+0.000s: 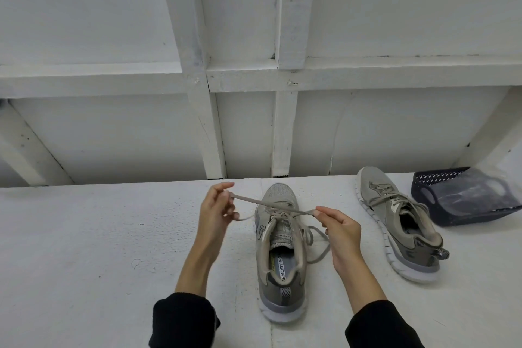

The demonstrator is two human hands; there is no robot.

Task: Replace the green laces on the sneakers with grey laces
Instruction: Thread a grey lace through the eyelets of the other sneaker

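White counter point(84, 234) carries the near sneaker point(279, 248) at six o'clock, toe toward twelve. The left hand point(216, 212) at nine and right hand point(339, 227) at three each pinch a grey lace point(285, 207) end, stretching it across the shoe's long axis.

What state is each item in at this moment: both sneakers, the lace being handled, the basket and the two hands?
Near sneaker: upright, toe away, laced grey.
Grey lace: pulled taut across the near sneaker between both hands.
Left hand: fingers pinching one lace end.
Right hand: fingers pinching the other end.
Far sneaker: upright, laced grey, laces loose.
Basket: tipped on its side, clear plastic bag inside.
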